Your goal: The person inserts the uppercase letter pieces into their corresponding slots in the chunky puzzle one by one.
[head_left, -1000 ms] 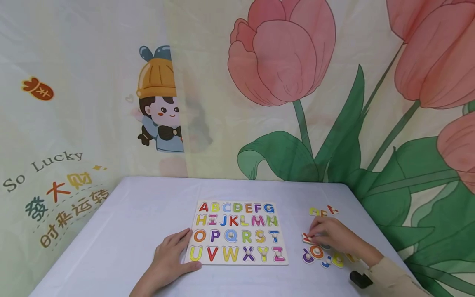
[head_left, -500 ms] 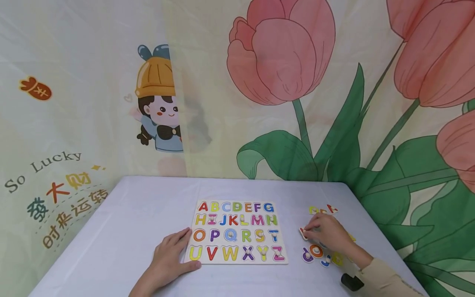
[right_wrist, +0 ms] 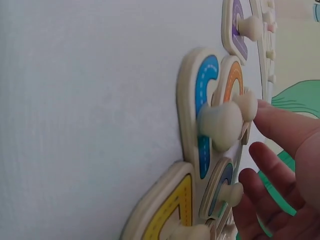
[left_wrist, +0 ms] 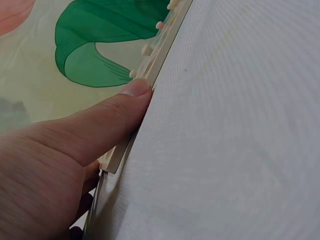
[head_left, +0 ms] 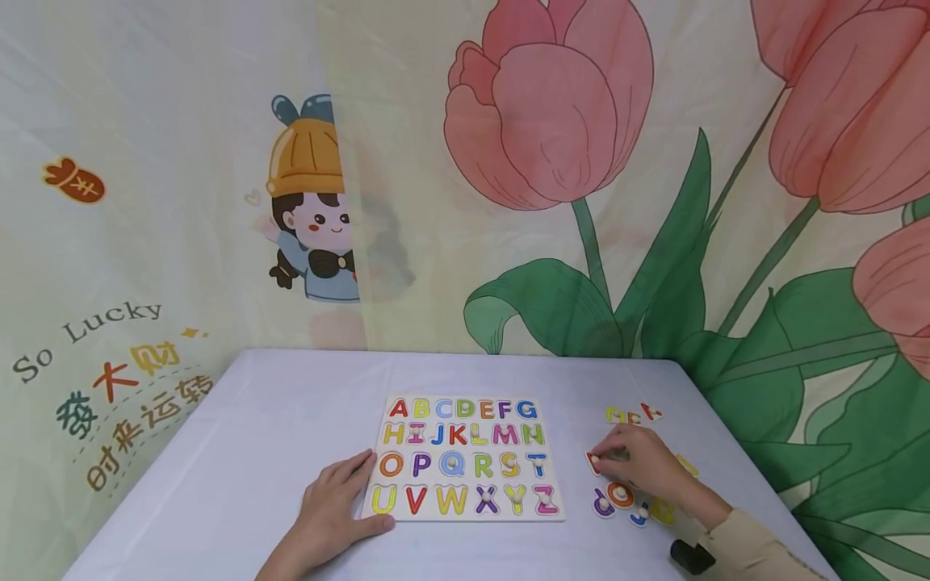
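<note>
My left hand point(head_left: 332, 504) rests at the near left corner of a wooden alphabet puzzle board point(head_left: 429, 516). Its thumb lies along the near edge and its fingers touch the left side. In the left wrist view, the thumb point(left_wrist: 107, 120) presses the board's edge. My right hand point(head_left: 643, 461), to the right of the board, pinches a red letter piece point(head_left: 592, 464); fingers cover most of that piece. Around it lie an orange ring-shaped piece point(head_left: 616, 494), a purple piece point(head_left: 602, 506) and a blue J-shaped piece point(right_wrist: 204, 75) with a pale knob.
Beyond the right hand lie several more knobbed letters, including a red one point(head_left: 651, 411). Yellow pieces point(right_wrist: 160, 215) lie nearer the right forearm. A white cloth point(head_left: 291, 403) covers the table; a tulip-printed curtain point(head_left: 407, 323) hangs behind it.
The right hand has shifted slightly left with the red letter piece, which has turned and shows less of its face. The left hand and the board have kept their places.
</note>
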{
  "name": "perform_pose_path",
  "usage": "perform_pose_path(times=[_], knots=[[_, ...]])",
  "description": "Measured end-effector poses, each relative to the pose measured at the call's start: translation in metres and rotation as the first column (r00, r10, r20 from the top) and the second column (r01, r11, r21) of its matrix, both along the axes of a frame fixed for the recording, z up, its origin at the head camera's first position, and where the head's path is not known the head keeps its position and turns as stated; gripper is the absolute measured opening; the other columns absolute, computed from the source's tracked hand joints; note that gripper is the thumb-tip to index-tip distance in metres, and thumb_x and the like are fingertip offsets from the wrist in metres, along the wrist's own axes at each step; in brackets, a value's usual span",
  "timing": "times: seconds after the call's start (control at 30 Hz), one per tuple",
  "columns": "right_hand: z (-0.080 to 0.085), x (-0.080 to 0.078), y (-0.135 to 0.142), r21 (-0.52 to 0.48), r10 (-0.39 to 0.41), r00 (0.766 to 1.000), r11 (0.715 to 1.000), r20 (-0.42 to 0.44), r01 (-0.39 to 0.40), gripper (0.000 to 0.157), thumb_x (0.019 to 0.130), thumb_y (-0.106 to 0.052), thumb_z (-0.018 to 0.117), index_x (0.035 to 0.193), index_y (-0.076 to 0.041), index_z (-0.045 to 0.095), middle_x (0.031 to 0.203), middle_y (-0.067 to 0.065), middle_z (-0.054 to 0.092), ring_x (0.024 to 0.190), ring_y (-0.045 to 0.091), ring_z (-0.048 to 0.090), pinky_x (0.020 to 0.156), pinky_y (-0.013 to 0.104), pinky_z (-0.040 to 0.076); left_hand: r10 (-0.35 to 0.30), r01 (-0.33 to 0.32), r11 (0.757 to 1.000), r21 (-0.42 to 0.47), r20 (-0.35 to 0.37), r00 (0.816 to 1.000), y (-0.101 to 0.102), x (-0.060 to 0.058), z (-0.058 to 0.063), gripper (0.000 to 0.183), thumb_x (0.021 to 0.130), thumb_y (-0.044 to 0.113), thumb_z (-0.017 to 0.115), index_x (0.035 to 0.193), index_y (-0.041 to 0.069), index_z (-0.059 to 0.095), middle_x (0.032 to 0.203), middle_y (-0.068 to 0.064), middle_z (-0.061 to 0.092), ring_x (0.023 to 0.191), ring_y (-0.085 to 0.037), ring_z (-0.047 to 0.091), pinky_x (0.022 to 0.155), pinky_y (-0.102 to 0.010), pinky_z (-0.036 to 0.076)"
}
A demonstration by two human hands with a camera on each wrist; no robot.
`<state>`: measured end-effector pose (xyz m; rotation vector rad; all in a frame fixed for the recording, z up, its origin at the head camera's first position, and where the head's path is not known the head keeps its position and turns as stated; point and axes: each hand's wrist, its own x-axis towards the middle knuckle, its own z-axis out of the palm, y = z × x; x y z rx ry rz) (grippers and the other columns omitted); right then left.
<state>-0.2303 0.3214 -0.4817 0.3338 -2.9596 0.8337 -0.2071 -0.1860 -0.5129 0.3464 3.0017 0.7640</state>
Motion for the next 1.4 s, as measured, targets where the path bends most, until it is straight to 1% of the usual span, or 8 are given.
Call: perform_pose_path(times=[0.1,0.2,0.47,0.63,0.87,1.1,1.27,1.4], knots=[[-0.002,-0.002,0.005,-0.033,0.041,0.999,0.999,0.023,-0.04,0.013,0.089,-0.017,0.087,0.1,-0.024,0.086,0.091,-0.012,0.066,0.084,0.006,0.057,0.07,0.023,0.053,0.009,-0.009,1.0,0.0,0.012,1.0,0.0,0.0,-0.002,0.116,0.073,0.072,0.085,0.163,0.011,0.044,0.167,-0.008,0.042,0.147,-0.038,0.038,0.113,-0.066,0.035],[-0.005,-0.004,0.008,-0.058,0.059,0.997,0.997,0.039,-0.057,0.014,0.09,-0.016,0.087,0.102,-0.023,0.086,0.092,-0.01,0.066,0.083,0.006,0.058,0.069,0.023,0.055,0.015,-0.015,1.0,0.003,0.019,1.0,0.0,0.0,-0.004,0.116,0.073,0.072,0.085,0.163,0.012,0.044,0.167,-0.008,0.042,0.147,-0.038,0.037,0.114,-0.066,0.035],[-0.007,-0.005,0.011,-0.083,0.056,0.997,0.995,0.044,-0.052,0.014,0.089,-0.015,0.087,0.101,-0.021,0.086,0.094,-0.008,0.067,0.083,0.008,0.058,0.067,0.023,0.054,-0.001,0.001,1.0,0.002,0.005,1.0,0.001,-0.002,-0.001,0.116,0.073,0.071,0.086,0.162,0.011,0.045,0.166,-0.008,0.042,0.146,-0.038,0.039,0.113,-0.067,0.035],[-0.008,-0.007,0.012,-0.096,0.07,0.997,0.993,0.026,-0.068,0.013,0.088,-0.015,0.087,0.099,-0.022,0.087,0.094,-0.009,0.067,0.085,0.007,0.058,0.069,0.024,0.052,0.002,-0.002,1.0,-0.011,0.013,1.0,0.001,-0.002,0.001,0.115,0.073,0.071,0.085,0.163,0.012,0.044,0.167,-0.007,0.042,0.146,-0.038,0.038,0.113,-0.066,0.035],[-0.005,-0.007,0.01,-0.105,0.072,0.997,0.992,0.019,-0.069,0.011,0.089,-0.014,0.087,0.099,-0.02,0.087,0.096,-0.008,0.067,0.086,0.008,0.057,0.07,0.023,0.053,0.008,-0.008,1.0,0.01,0.025,1.0,0.001,-0.001,0.001,0.116,0.073,0.071,0.085,0.163,0.011,0.044,0.167,-0.009,0.042,0.147,-0.038,0.037,0.114,-0.067,0.034],[0.004,-0.009,-0.009,-0.092,0.088,0.995,0.992,-0.044,-0.092,0.01,0.091,-0.017,0.086,0.1,-0.021,0.087,0.096,-0.009,0.067,0.088,0.01,0.059,0.071,0.024,0.054,0.013,-0.013,1.0,0.0,0.022,1.0,0.001,-0.001,-0.003,0.116,0.073,0.072,0.085,0.162,0.01,0.045,0.166,-0.009,0.042,0.146,-0.038,0.037,0.114,-0.067,0.034],[0.009,-0.016,-0.034,-0.109,0.048,0.998,0.993,-0.036,-0.052,0.01,0.09,-0.019,0.087,0.099,-0.024,0.087,0.095,-0.011,0.067,0.092,0.011,0.06,0.075,0.025,0.053,0.011,-0.011,1.0,0.002,0.021,1.0,0.001,-0.001,-0.003,0.116,0.073,0.072,0.085,0.163,0.01,0.044,0.167,-0.009,0.042,0.146,-0.038,0.037,0.115,-0.067,0.033],[0.013,-0.023,-0.058,-0.128,0.034,0.999,0.991,-0.039,-0.039,0.009,0.091,-0.019,0.087,0.099,-0.023,0.087,0.095,-0.01,0.067,0.092,0.012,0.061,0.076,0.025,0.054,0.014,-0.014,1.0,0.003,0.03,0.999,0.002,-0.002,-0.002,0.117,0.073,0.072,0.085,0.163,0.01,0.044,0.167,-0.009,0.041,0.147,-0.038,0.037,0.115,-0.067,0.033]])
